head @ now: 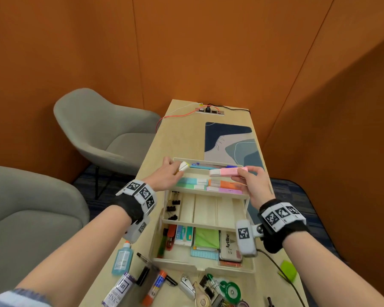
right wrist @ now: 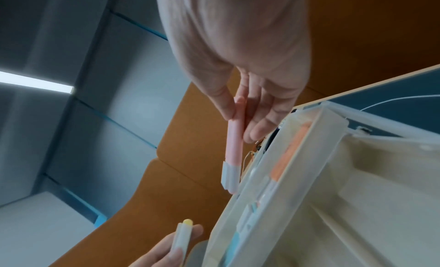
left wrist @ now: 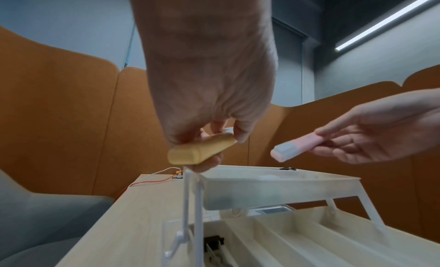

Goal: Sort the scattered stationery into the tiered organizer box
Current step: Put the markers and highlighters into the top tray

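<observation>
A cream tiered organizer box (head: 203,224) stands open on the table, with pens in its top tray and several highlighters in the second tier. My left hand (head: 167,173) pinches a yellow highlighter (head: 183,166) (left wrist: 200,149) over the top tray's left end. My right hand (head: 248,180) holds a pink highlighter (head: 227,171) (left wrist: 296,147) (right wrist: 234,145) between thumb and fingers above the second tier, at the right. The yellow highlighter (right wrist: 182,233) also shows low in the right wrist view. Black binder clips (head: 173,207) fill the third tier's left slot.
Loose items lie on the table in front of the box: a glue bottle (head: 122,259), an ink box (head: 120,289), markers (head: 153,286), a stapler remover, clips and tape rolls (head: 231,291). A patterned mat (head: 231,140) lies behind. Grey chairs (head: 102,129) stand left.
</observation>
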{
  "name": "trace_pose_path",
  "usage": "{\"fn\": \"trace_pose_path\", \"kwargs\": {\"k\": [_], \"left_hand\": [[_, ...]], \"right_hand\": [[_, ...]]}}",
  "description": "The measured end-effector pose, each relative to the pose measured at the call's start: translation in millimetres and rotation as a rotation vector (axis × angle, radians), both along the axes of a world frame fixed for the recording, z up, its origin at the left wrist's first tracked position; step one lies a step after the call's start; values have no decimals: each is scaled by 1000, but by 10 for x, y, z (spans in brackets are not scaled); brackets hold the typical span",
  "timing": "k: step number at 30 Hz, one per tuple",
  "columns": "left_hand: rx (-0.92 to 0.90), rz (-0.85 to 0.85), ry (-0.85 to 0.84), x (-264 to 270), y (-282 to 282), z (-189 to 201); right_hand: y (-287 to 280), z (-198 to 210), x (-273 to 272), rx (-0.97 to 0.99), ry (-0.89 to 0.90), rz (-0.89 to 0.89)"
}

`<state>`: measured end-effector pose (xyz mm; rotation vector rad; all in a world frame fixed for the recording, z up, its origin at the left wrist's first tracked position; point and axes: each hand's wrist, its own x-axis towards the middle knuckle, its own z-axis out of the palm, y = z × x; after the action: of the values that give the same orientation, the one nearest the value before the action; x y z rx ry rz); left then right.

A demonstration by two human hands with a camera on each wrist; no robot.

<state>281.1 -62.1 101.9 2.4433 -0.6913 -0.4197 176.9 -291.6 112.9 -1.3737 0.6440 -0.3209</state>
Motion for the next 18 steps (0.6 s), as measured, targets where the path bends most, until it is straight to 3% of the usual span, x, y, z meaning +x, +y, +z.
{"fn": "trace_pose_path", "kwargs": {"k": [4,7,11,15,18], "left_hand": [[-77,3,-5,26,52,19],[-182,50,-37,55,42,1],[-221,94,-120,97,-24,-30],[-199,60,-209,123,-135,-27],[-88,-25,-280,140,-196,-15]], "right_hand": [[-95,-116,153,60,15,-20],[-139,-147,220,-19,56,-14],[-180,-213,284,-343,236,-77],[-137,-210,284,-769,373,13],[-25,-161,165,-838,315,85]]}}
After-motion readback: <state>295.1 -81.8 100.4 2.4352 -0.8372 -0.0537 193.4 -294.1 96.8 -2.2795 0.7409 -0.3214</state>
